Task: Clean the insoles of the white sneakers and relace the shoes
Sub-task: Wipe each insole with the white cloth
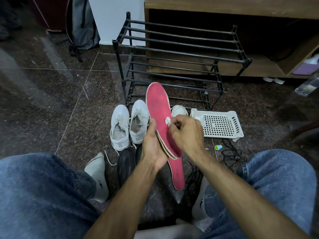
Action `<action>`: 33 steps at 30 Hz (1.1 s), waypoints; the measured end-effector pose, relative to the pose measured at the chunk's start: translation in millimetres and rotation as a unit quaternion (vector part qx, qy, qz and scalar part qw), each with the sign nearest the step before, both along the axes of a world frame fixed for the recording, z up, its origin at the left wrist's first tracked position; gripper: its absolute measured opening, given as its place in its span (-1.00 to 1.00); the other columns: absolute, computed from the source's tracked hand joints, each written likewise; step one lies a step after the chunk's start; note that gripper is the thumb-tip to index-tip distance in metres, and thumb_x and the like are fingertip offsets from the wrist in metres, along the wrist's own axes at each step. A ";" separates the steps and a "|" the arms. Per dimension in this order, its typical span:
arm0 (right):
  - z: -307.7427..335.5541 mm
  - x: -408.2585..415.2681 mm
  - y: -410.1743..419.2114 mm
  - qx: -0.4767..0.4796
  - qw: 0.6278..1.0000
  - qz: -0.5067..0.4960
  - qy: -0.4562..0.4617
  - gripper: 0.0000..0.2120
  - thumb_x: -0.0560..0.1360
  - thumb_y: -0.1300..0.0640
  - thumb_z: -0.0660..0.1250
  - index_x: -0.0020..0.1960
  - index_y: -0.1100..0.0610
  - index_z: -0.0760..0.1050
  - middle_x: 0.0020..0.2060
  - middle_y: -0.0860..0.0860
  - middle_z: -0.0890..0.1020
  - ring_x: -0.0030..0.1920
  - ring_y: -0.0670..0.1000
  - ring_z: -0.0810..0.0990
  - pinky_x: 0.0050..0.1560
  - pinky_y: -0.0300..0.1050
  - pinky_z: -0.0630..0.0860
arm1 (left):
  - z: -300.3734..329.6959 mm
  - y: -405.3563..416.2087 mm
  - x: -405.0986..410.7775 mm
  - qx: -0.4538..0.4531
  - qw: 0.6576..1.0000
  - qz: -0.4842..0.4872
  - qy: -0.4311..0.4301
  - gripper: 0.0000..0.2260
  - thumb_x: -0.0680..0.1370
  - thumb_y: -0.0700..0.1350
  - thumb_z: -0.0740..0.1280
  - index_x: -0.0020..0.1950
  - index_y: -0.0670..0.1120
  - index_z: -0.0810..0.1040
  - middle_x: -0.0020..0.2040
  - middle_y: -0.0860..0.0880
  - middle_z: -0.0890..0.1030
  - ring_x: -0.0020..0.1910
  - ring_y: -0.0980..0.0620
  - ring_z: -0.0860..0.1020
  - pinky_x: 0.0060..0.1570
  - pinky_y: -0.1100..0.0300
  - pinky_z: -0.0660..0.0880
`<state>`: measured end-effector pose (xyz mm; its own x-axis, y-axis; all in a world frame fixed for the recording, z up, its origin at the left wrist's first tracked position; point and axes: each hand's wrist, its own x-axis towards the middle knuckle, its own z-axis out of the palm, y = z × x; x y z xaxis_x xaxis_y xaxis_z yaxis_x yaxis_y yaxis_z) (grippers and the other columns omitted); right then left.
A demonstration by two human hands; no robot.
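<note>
My left hand (152, 147) grips a stack of insoles at their left edge, the top one a red insole (159, 109) facing me, toe pointing away. My right hand (185, 133) pinches a small white wad (168, 120) and presses it against the red surface near the middle. Two white sneakers (129, 125) stand side by side on the floor just left of the insole, toes pointing away, tongues open. A third white shoe (178, 110) peeks out behind my right hand. A loose white lace (108, 158) lies by the sneakers' heels.
A black metal shoe rack (181, 47) stands behind the shoes, in front of a wooden cabinet (224, 7). A white perforated plastic tray (219, 124) lies at the right. Black cords (229, 153) and a small yellow-blue cap (218, 147) lie on the floor. Black shoes (126, 168) sit between my knees.
</note>
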<state>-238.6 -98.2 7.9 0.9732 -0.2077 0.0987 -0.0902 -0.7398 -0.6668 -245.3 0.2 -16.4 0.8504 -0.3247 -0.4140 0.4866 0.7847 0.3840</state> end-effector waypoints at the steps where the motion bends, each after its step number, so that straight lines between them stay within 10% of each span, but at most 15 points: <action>1: -2.0 -6.8 2.1 0.016 1.000 0.017 0.013 -0.90 0.44 0.11 0.39 -0.24 -0.01 0.63 -0.34 -0.12 0.66 -0.33 -0.04 0.60 -0.25 -0.13 0.54 | 0.8 2.6 2.0 0.005 1.000 0.008 0.007 -0.49 0.65 0.15 0.08 0.14 -0.24 0.60 0.08 -0.20 0.65 0.10 -0.10 0.62 0.23 -0.02 0.47; 5: -11.4 -35.4 2.6 0.017 0.994 0.071 0.086 -0.84 0.39 0.18 0.38 -0.34 -0.01 0.59 -0.55 -0.19 0.49 -0.47 -0.10 0.47 -0.34 -0.18 0.47 | -3.8 10.4 5.3 0.022 0.999 0.019 0.024 -0.48 0.65 0.18 0.05 0.16 -0.21 0.58 0.05 -0.17 0.68 0.03 -0.06 0.66 -0.01 0.02 0.59; 15: 5.1 17.8 -8.2 -0.016 0.998 -0.029 0.055 -0.92 0.44 0.09 0.37 -0.21 0.00 0.62 -0.26 -0.03 0.68 -0.18 0.08 0.64 -0.19 -0.08 0.57 | -13.0 -15.2 -13.4 0.050 0.999 -0.016 0.005 -0.56 0.64 0.06 0.13 0.38 -0.20 0.47 0.25 -0.23 0.58 0.28 -0.15 0.53 0.36 -0.07 0.38; 23: -10.3 -25.7 -11.7 0.038 0.989 0.083 0.120 -0.91 0.45 0.08 0.41 -0.06 -0.02 0.67 -0.24 -0.14 0.67 -0.21 -0.07 0.64 -0.10 -0.06 0.60 | -6.0 3.9 6.9 0.107 0.992 -0.067 0.016 -0.75 0.56 -0.05 0.25 -0.01 -0.22 0.59 -0.18 -0.15 0.66 -0.24 -0.06 0.65 -0.10 0.08 0.57; 33: 0.1 12.6 -15.1 -0.157 0.986 0.043 0.034 -0.84 0.54 0.06 0.26 -0.06 0.03 0.62 -0.05 -0.01 0.65 -0.07 0.14 0.62 -0.10 0.00 0.57 | -14.8 -7.2 -10.8 0.117 0.989 -0.087 0.019 -0.52 0.61 0.18 0.16 0.32 -0.13 0.54 0.24 -0.24 0.59 0.17 -0.17 0.56 0.26 -0.10 0.41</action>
<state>-225.9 -113.3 8.1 0.9924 -0.0940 0.0793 -0.0550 -0.9158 -0.3979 -256.1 -7.0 -31.1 0.7718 -0.3565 -0.5265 0.6248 0.5790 0.5238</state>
